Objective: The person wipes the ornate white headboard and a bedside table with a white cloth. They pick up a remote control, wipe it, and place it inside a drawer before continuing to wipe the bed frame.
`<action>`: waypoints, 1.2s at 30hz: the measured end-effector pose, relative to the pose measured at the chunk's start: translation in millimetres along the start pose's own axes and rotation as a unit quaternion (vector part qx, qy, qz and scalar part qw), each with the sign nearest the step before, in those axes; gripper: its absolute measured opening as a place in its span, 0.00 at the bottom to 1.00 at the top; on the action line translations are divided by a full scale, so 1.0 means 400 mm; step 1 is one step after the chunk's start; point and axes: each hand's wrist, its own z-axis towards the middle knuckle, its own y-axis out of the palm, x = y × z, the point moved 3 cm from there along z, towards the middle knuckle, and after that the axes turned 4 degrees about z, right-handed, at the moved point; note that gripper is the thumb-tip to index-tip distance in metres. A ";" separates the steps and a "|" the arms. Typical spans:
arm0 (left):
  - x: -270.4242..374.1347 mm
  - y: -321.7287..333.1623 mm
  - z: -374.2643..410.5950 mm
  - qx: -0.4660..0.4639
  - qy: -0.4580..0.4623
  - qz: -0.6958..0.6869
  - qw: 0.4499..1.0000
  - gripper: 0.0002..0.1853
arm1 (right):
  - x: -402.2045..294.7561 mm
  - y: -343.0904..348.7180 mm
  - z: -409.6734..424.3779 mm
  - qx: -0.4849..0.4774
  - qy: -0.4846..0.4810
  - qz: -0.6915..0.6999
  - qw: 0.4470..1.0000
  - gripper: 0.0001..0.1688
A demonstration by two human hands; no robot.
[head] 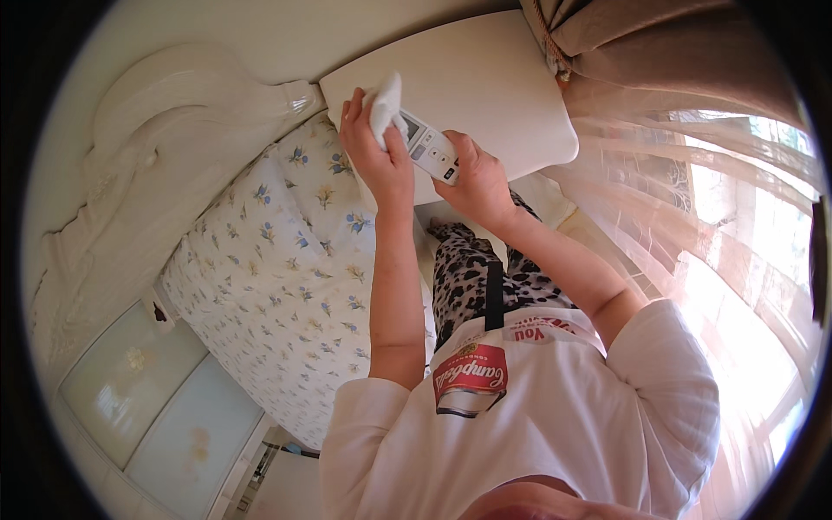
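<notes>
My left hand (377,153) grips a folded white cloth or tissue (388,107) between thumb and fingers, and the cloth lies against the screen end of a white remote control (432,148). Around the remote's other end my right hand (478,179) is closed, its thumb along the near edge of the face. The remote is tilted, its grey screen partly hidden by the cloth and its buttons facing up. Both hands are over the edge of a cream-coloured tabletop (481,84).
A carved cream headboard (195,97) and a bed with a floral sheet (279,260) are at the left. Sheer curtains (650,169) hang at the right, below a tied-back brown drape (663,45). Glossy cabinet panels (182,429) stand at the lower left.
</notes>
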 end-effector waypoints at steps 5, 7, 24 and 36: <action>0.186 -0.240 0.063 0.029 -0.297 -0.422 0.856 0.17 | -0.242 -0.099 -0.109 -0.011 -0.041 0.155 0.987 0.50; 0.274 -0.251 0.053 0.030 -0.225 -0.413 0.882 0.16 | -0.304 -0.138 -0.099 0.016 -0.091 0.225 0.970 0.55; 0.441 -0.479 0.001 0.031 -0.122 -0.452 0.883 0.24 | -0.526 -0.157 -0.249 0.188 -0.235 0.114 0.947 0.49; 0.361 -0.435 -0.014 -0.170 -0.222 -0.474 0.835 0.21 | -0.508 -0.176 -0.256 -0.286 0.041 0.528 0.799 0.29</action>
